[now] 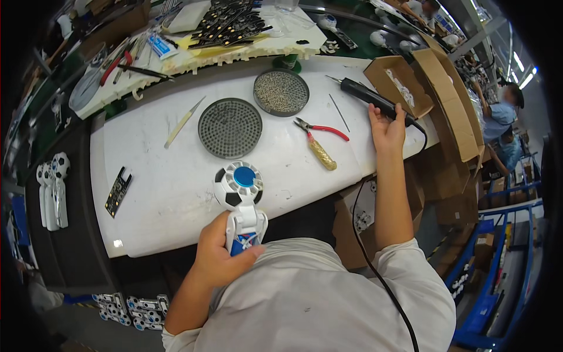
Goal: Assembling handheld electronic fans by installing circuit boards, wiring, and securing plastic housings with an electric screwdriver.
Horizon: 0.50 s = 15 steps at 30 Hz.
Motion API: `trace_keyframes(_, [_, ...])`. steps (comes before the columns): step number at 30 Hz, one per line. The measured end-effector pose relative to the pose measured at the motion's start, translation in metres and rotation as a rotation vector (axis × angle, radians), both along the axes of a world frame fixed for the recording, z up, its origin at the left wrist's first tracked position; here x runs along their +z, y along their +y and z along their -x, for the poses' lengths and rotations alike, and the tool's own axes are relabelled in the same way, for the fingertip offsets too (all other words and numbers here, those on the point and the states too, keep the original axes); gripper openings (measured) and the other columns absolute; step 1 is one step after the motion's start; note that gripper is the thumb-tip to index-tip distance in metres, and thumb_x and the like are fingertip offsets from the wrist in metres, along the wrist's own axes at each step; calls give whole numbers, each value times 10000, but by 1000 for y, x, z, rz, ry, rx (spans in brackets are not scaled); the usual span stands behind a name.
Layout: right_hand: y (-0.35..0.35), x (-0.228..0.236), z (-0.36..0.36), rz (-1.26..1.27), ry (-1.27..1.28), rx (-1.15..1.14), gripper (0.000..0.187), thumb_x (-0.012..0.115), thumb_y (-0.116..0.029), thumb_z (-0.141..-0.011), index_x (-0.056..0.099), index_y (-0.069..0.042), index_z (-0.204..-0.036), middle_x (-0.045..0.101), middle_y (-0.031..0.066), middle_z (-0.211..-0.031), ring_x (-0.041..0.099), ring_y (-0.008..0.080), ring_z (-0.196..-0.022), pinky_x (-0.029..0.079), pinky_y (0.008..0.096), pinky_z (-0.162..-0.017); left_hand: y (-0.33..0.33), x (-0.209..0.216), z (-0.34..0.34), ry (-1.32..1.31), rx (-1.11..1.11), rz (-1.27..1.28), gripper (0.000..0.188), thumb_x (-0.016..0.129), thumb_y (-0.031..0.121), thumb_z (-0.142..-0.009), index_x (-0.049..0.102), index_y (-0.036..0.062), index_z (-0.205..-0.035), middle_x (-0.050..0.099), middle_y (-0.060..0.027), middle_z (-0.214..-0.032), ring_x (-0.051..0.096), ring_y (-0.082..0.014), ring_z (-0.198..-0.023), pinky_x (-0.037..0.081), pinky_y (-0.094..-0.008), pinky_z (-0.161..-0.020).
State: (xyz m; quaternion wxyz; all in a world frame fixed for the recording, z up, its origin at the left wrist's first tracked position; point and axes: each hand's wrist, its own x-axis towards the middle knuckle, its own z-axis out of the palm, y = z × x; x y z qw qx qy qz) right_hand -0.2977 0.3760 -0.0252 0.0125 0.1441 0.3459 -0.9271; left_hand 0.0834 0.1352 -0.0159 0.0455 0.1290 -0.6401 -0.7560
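Observation:
My left hand [220, 252] is closed round the white handle of a football-patterned handheld device [238, 183], close to my body. Its round head carries a blue disc, and a blue part with pale wires shows in the opened handle. At the right of the table, my right hand [388, 132] has its fingers on a black electric screwdriver [369, 95], whose bit points to the far left. Between the hands lie red-handled cutting pliers [319, 144], one grip wrapped in yellowish tape. A thin metal rod [339, 112] rests beside the screwdriver.
Two round trays stand mid-table: a perforated dark one [230, 128] and one full of small screws [280, 92]. Tweezers [185, 122] and a black circuit board [119, 192] lie left. A raised foam shelf [193, 61] holds several boards. Cardboard boxes [448, 100] border the right. A cord [375, 270] crosses my right side.

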Motion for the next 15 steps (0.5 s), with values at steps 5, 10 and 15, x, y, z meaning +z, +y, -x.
trace_keyframes(5, [13, 5, -41, -126, -39, 475, 266, 468, -204, -963, 526, 10, -1108, 631, 177, -1030, 631, 268, -942, 546, 393, -780, -9, 4, 12, 89, -163, 66, 554, 745, -6, -707, 517, -46, -1210, 643, -113, -1034, 655, -146, -786, 552, -292, -670])
trace_keyframes(10, [-54, 45, -153, -354, 375, 1114, 470, 570, -325, -921, 478, 3, -1244, 637, 143, -1050, 653, 223, -834, 560, 318, -618, -21, 19, 27, 36, -454, -11, 603, 800, 27, -685, 517, -35, -1214, 634, -96, -1001, 656, -150, -806, 547, -299, -712])
trace_keyframes(15, [-93, 60, -186, -453, 515, 1529, 621, 681, -350, -848, 444, -3, -1305, 625, 99, -974, 637, 147, -747, 542, 280, -539, -29, 22, 21, -102, -507, -404, 672, 843, 65, -665, 500, -33, -1235, 628, -119, -1070, 644, -148, -845, 523, -300, -757])
